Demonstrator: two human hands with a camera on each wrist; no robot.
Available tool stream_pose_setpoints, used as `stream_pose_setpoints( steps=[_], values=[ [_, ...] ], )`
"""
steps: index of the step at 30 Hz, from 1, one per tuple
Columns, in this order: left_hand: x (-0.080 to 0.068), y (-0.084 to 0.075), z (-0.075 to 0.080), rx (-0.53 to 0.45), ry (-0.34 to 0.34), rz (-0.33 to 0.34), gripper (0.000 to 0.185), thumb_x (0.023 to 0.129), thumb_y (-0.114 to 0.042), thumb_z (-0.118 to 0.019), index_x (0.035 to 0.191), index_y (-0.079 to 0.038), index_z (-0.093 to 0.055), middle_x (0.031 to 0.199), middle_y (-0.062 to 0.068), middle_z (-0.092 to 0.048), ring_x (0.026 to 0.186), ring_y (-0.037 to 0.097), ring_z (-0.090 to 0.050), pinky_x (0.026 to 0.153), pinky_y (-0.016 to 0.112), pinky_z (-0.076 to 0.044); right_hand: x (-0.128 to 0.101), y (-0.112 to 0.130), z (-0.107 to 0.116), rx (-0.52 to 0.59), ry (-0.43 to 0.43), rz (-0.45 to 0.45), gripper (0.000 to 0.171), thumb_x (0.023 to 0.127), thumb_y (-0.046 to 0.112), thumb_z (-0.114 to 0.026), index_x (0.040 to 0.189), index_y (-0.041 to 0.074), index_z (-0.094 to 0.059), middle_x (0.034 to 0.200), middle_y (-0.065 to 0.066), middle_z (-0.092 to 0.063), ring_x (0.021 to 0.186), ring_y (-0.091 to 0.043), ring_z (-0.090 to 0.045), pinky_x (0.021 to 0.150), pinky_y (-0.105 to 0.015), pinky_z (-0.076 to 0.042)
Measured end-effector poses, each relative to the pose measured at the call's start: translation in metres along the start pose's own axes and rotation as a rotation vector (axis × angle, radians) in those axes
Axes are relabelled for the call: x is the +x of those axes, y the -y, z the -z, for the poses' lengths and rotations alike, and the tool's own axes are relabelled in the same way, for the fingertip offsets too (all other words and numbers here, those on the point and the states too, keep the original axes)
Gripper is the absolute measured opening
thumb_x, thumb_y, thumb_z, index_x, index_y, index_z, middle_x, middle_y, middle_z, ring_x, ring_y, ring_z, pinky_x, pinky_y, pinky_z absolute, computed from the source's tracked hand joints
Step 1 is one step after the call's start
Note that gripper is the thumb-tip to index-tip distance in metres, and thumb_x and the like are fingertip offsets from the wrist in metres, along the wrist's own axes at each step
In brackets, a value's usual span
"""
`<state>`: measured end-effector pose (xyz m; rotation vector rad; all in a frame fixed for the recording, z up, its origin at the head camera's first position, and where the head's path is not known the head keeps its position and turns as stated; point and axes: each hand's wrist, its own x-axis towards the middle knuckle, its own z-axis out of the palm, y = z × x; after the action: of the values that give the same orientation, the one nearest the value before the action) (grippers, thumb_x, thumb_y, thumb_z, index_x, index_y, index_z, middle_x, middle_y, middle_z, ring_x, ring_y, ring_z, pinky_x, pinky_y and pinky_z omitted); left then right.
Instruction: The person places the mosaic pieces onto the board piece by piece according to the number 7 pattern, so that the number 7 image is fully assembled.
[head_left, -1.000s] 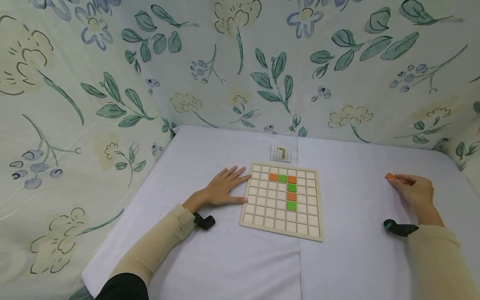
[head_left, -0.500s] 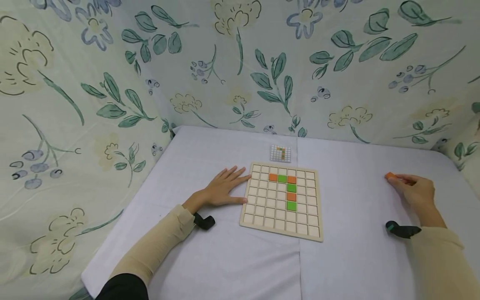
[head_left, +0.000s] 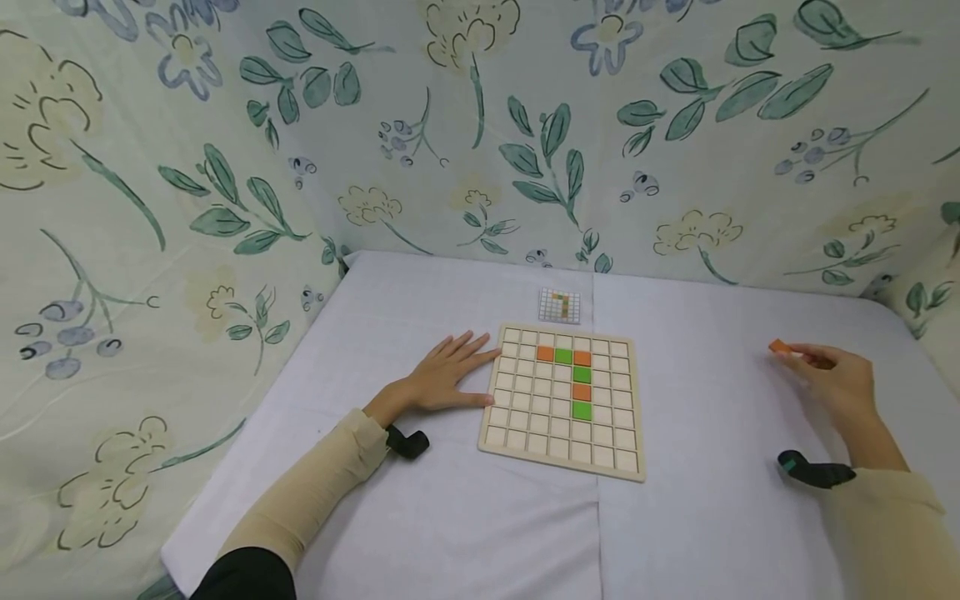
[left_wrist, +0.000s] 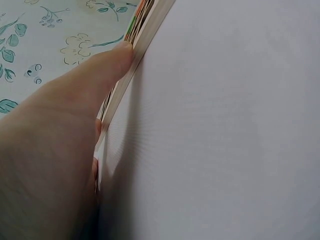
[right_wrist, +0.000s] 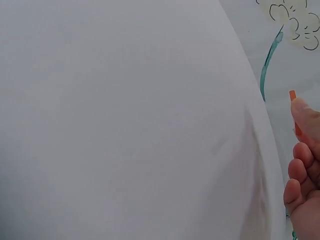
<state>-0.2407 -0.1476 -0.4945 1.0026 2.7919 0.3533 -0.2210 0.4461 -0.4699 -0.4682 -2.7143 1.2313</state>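
Note:
A square wooden grid board (head_left: 517, 442) lies mid-table, with orange and green square tiles set in a row and a column running down from its right end. My left hand (head_left: 442, 377) is spread on the cloth, its thumb and a fingertip touching the board's left edge; the left wrist view shows the thumb (left_wrist: 112, 62) against that edge. Off to the right, my right hand (head_left: 843, 379) pinches an orange tile (head_left: 778, 345) between thumb and fingers. In the right wrist view the orange tile (right_wrist: 293, 94) sticks out past the thumb, the other fingers curled.
Behind the board lies a small pattern card (head_left: 559, 306) with a printed grid and coloured squares. White cloth (head_left: 697, 517) covers the table. A floral fabric (head_left: 465, 125) hangs behind and to the left.
My right hand has shifted slightly to the right and turned a little, the orange tile still in its fingers and now tilted. The left hand and the board stay in place.

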Motion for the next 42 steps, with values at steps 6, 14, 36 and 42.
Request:
stream_pose_setpoints(
  steps=[6, 14, 36, 42],
  values=[
    [0.0, 0.001, -0.001, 0.0, -0.001, -0.004, 0.091, 0.087, -0.083, -0.038, 0.161, -0.036, -0.014, 0.167, -0.004, -0.001, 0.153, 0.024, 0.005, 0.12, 0.047, 0.004, -0.011, 0.008, 0.002, 0.008, -0.005, 0.041, 0.04, 0.091, 0.043, -0.072, 0.113, 0.01, -0.068, 0.091, 0.015, -0.051, 0.084, -0.008, -0.042, 0.054, -0.019, -0.042],
    [0.0, 0.001, 0.0, -0.011, -0.002, -0.009, 0.091, 0.088, -0.081, -0.04, 0.161, -0.034, -0.016, 0.167, -0.003, -0.002, 0.152, 0.025, 0.004, 0.12, 0.048, 0.004, -0.03, 0.023, -0.005, 0.02, -0.021, 0.129, 0.044, 0.089, 0.035, -0.077, 0.117, 0.002, -0.068, 0.084, 0.023, -0.052, 0.082, -0.003, -0.044, 0.056, -0.014, -0.041],
    [0.0, 0.0, 0.0, -0.007, 0.002, -0.005, 0.09, 0.088, -0.081, -0.039, 0.161, -0.034, -0.015, 0.167, -0.003, -0.002, 0.153, 0.025, 0.004, 0.12, 0.046, 0.005, -0.087, 0.069, -0.047, -0.03, 0.06, 0.417, 0.033, 0.09, 0.02, -0.077, 0.115, -0.002, -0.07, 0.092, -0.003, -0.059, 0.085, -0.004, -0.047, 0.068, -0.005, -0.04],
    [0.0, 0.0, 0.0, -0.007, 0.003, 0.0, 0.089, 0.088, -0.081, -0.039, 0.161, -0.035, -0.015, 0.167, -0.005, 0.0, 0.152, 0.024, 0.005, 0.12, 0.045, 0.006, -0.096, 0.083, -0.068, -0.001, 0.072, 0.494, 0.029, 0.089, 0.015, -0.078, 0.111, -0.002, -0.071, 0.091, -0.006, -0.059, 0.082, -0.005, -0.048, 0.067, -0.007, -0.04]
  ],
)
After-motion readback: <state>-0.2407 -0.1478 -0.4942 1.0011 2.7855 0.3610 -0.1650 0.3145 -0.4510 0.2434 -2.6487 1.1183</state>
